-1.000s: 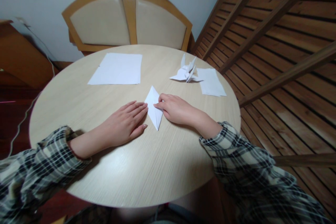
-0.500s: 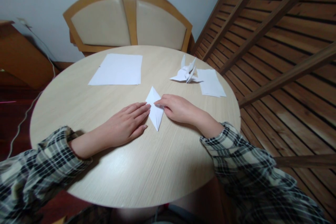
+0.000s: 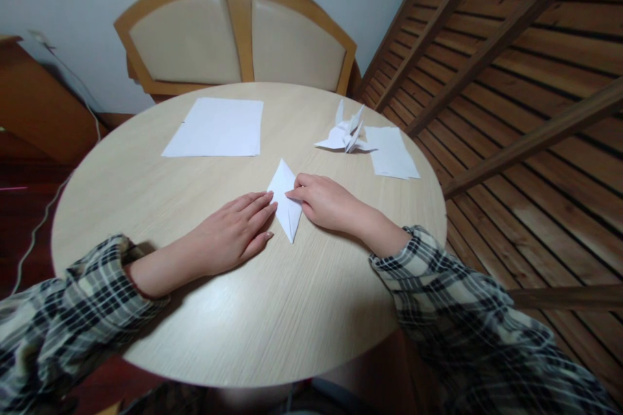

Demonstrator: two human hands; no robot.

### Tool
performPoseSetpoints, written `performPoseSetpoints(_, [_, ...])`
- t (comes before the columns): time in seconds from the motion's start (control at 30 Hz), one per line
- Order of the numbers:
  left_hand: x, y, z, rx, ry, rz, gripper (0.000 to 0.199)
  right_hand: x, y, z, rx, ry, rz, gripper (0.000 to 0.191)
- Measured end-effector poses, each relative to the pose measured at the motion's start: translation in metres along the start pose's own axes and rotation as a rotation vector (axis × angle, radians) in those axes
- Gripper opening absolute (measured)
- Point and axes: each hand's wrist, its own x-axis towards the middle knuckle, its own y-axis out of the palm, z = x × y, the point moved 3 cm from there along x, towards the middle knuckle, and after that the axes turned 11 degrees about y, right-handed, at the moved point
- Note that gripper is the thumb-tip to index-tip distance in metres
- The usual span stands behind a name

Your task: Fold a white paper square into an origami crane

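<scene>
A white paper folded into a narrow diamond lies flat on the round table, one point toward me and one away. My left hand rests palm down on the table, fingers stretched out, their tips on the paper's left edge. From the other side my right hand pinches the paper's right corner, its fingers curled and one digit lying on the paper's upper face. The fold under the right fingers is hidden.
Folded white paper cranes stand at the back right, beside and partly over small white sheets. Larger white sheets lie at the back left. A padded chair back rises behind the table; a slatted wooden wall is at the right.
The right hand's fingers have shifted slightly left at the paper's right corner. My left hand and the diamond have barely moved.
</scene>
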Motion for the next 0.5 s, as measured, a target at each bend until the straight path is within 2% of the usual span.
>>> performPoseSetpoints(0.23, [-0.0002,0.0020,0.0007,0.001,0.006,0.013,0.060,0.0002,-0.0037,0.0006,0.006,0.025,0.015,0.033])
performPoseSetpoints(0.5, [0.0033,-0.0042,0.0028,0.038,0.028,0.022,0.058,-0.0009,0.0020,0.0025,-0.025,0.033,0.009,0.033])
